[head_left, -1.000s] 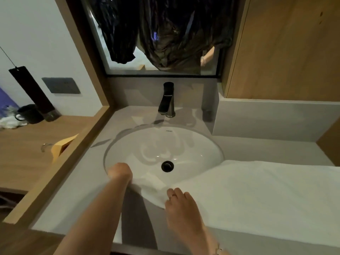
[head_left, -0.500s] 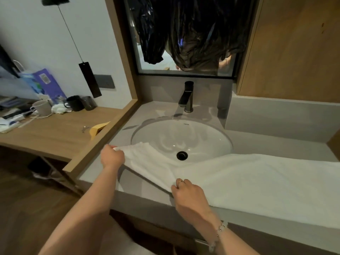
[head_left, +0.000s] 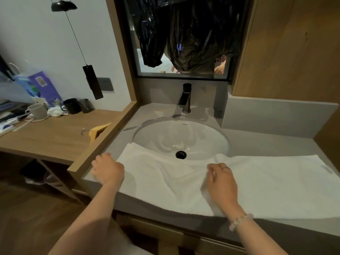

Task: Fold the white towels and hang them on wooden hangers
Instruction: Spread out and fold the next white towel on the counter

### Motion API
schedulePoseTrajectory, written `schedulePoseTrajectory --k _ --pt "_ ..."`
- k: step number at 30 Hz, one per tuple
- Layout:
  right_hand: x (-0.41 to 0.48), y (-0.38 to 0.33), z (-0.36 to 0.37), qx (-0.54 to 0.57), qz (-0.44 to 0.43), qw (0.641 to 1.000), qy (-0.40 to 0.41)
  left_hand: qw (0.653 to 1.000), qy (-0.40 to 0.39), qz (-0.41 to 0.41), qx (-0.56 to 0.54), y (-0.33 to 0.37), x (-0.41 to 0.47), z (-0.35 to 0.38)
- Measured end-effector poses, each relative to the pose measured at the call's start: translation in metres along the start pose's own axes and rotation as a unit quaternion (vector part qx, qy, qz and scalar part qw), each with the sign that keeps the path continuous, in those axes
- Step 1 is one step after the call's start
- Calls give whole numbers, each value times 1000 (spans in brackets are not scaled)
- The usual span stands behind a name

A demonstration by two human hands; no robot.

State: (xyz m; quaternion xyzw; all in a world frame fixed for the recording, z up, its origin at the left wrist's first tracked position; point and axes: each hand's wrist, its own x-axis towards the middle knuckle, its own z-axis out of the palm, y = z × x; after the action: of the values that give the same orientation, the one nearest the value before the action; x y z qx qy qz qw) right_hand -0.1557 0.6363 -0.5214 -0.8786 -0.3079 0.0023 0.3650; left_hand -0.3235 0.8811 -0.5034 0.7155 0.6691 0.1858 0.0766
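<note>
A white towel (head_left: pixel 266 183) lies lengthwise along the front of the grey vanity counter (head_left: pixel 266 144), its left part sagging over the near rim of the sink (head_left: pixel 184 137). My left hand (head_left: pixel 107 170) sits at the towel's left edge with curled fingers and grips that edge. My right hand (head_left: pixel 220 179) is on the middle of the towel, its bent fingers pinching a raised fold just in front of the drain. A wooden hanger (head_left: pixel 97 130) lies on the wooden desk (head_left: pixel 55 140) to the left, partly hidden by the wooden divider (head_left: pixel 110 138).
A black faucet (head_left: pixel 185 99) stands behind the sink. Dark plastic bags (head_left: pixel 193 34) hang over the mirror. Mugs (head_left: pixel 36 111), a purple bag (head_left: pixel 44 87) and small clutter fill the desk's far left. A black tag (head_left: pixel 93 81) dangles on a cord by the wall.
The towel's left end, lifted by my left hand before, now lies spread over the sink's front rim. My right hand moved from the towel's near edge onto its middle.
</note>
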Motion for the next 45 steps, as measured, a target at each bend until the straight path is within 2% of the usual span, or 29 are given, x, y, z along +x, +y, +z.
schedulePoseTrajectory --k 1,3,5,7,9,12,15,21,26,27,29,32,35,41,45 --pt "9 15 -9 -22 35 998 47 997 17 75 -13 11 0 4" --pt "28 41 -23 -60 84 991 81 974 -13 226 -23 38 -1 16" --pt "48 55 -29 -69 106 988 86 929 -106 354 10 66 0 29" --pt "65 63 -29 -68 108 989 72 885 -213 408 65 86 2 40" --pt "72 74 -28 -80 129 987 46 867 -277 402 99 91 9 46" --pt "66 96 -25 -132 163 978 -9 873 -290 378 102 85 22 52" --pt "59 108 -23 -207 177 961 -50 885 -261 369 113 82 26 59" --pt "57 120 -36 -239 215 945 -64 923 -155 328 131 74 26 67" --pt "66 105 -35 -236 235 941 -65 919 -178 316 152 84 19 68" --pt "70 96 -33 -236 215 946 -49 913 -195 325 150 91 16 68" --pt "79 70 -24 -236 122 963 -52 892 -242 353 146 110 3 67" --pt "86 27 3 -224 5 964 -145 859 -319 383 117 141 -25 71" --pt "89 17 17 -255 -8 946 -199 842 -308 419 143 151 -37 80" --pt "108 29 9 -303 4 920 -249 838 -307 423 156 147 -28 80" --pt "119 34 4 -242 1 930 -277 848 -315 410 116 145 -22 82"
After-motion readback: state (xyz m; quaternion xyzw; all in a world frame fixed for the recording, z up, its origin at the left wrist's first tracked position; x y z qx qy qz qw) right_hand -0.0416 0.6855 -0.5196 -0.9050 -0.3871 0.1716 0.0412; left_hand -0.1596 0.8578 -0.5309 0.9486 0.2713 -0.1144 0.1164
